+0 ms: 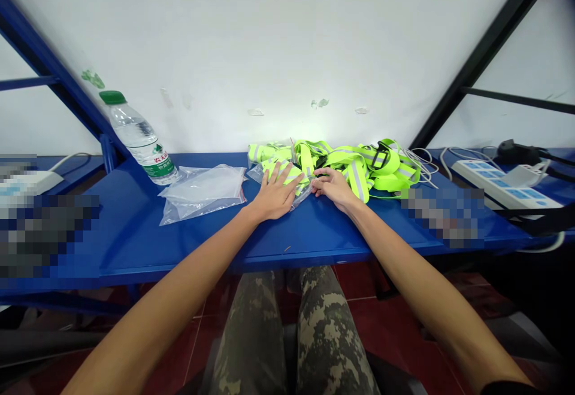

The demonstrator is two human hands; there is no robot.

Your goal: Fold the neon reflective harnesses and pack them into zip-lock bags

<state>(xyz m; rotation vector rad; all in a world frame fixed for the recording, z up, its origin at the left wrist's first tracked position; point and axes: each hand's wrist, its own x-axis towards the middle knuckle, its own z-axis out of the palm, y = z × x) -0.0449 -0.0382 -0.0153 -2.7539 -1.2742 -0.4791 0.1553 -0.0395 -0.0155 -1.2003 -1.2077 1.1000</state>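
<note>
My left hand (pixel 275 194) lies flat with fingers spread on a clear plastic bag (pixel 296 201) holding a folded neon-yellow reflective strap (pixel 294 175). Close by on the right, my right hand (pixel 335 187) has its fingers bent together at the edge of that bag, pinching it. Behind and beside the hands is a loose heap of neon-yellow straps with silver stripes (pixel 354 170), with a black buckle (pixel 380 157) among them. Another bagged yellow bundle (pixel 271 151) sits behind my left hand.
Flat clear zip bags (pixel 206 188) are on the blue table (pixel 197 245) at left, beside a green-capped water bottle (pixel 142 140). A power strip (pixel 503 182) and white cables (pixel 424 164) are at right. A white wall (pixel 287 54) stands behind.
</note>
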